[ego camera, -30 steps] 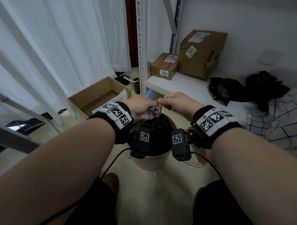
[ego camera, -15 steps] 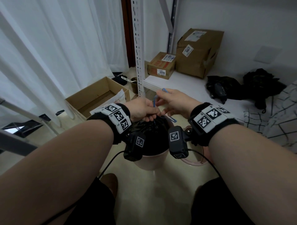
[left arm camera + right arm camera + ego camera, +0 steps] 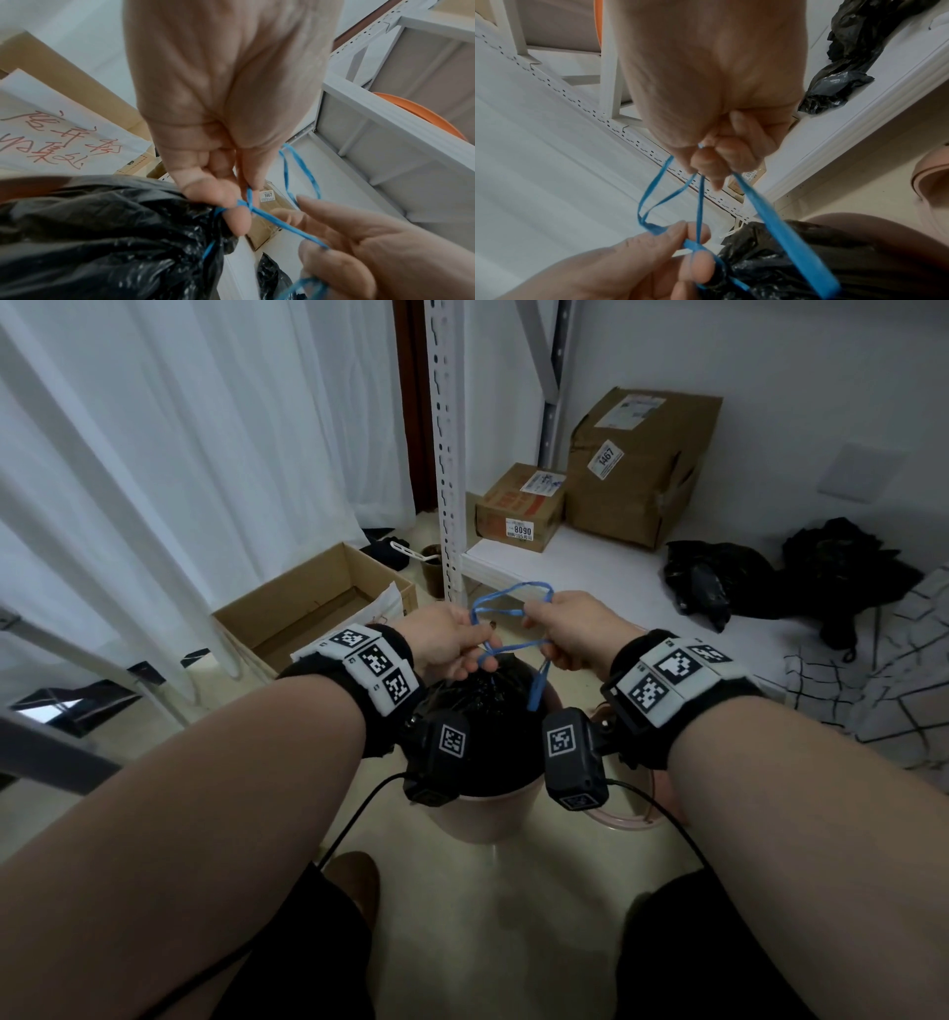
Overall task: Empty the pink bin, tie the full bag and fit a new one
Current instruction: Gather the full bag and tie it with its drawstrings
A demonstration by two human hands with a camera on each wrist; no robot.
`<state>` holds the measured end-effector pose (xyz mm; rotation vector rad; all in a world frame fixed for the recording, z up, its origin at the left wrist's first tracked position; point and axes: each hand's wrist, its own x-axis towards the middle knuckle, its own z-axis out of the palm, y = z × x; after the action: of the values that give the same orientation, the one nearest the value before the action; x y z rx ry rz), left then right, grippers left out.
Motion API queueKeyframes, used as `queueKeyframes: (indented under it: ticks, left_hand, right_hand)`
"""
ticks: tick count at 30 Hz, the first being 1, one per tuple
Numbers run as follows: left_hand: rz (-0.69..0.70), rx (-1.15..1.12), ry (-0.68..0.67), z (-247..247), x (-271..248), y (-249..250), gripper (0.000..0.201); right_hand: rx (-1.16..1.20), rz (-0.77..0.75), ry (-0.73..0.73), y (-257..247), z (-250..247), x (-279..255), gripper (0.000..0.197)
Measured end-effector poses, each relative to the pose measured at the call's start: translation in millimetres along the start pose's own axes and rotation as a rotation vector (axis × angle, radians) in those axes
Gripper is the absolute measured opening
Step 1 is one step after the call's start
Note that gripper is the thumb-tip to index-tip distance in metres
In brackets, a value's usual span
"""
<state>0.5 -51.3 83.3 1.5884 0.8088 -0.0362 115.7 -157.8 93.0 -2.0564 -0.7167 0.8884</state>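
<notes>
Left hand: the left hand is curling its fingers and pinching the thin blue plastic drawstring right at the gathered neck of the black plastic rubbish bag; in the left wrist view the thumb and fingertips are pressing on the crossing of the blue strands, touching the bag's puckered top.

Right hand: the right hand is closing its fingers round the same drawstring just beside the left hand, gripping several strands at once; in the right wrist view a wide flat strand is running down from the curled fingers toward the bag.

Drawstring: it is forming a loop above and between the two hands, and one loose end is hanging down over the top of the bag.

Pink bin: the round pale pink plastic bin is standing on the floor directly below the hands, between the forearms.

Bin contents: the full black bag is sitting inside it, bulging above the rim, its mouth drawn closed.

Open box: a brown cardboard box with open flaps is sitting on the floor to the left, holding a white sheet with red handwriting.

Shelf: a white low shelf is carrying two closed brown cardboard parcels and crumpled black plastic bags.
</notes>
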Motion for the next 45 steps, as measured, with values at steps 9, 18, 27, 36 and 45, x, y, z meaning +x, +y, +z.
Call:
queueKeyframes:
  ticks: [9, 18, 27, 36, 45]
  left_hand:
    - [0.030, 0.079, -0.080, -8, -6, 1, 0.014]
    - [0.151, 0.383, -0.011, -6, -7, 3, 0.020]
    - [0.341, 0.897, 0.196, 0, -5, 2, 0.013]
    - [0.331, 0.870, 0.204, -1, 1, -2, 0.030]
    - [0.306, 0.659, 0.127, -6, -4, 0, 0.018]
  right_hand:
    - [-0.214, -0.132, -0.279, 3, 2, -8, 0.027]
    - [-0.330, -0.237, -0.157, 11, 17, -2, 0.016]
    - [-0.316, -0.199, -0.216, 12, 20, 0, 0.029]
    - [-0.057, -0.096, -0.242, 13, 15, -1, 0.023]
    - [-0.111, -0.135, -0.146, 13, 15, 0, 0.022]
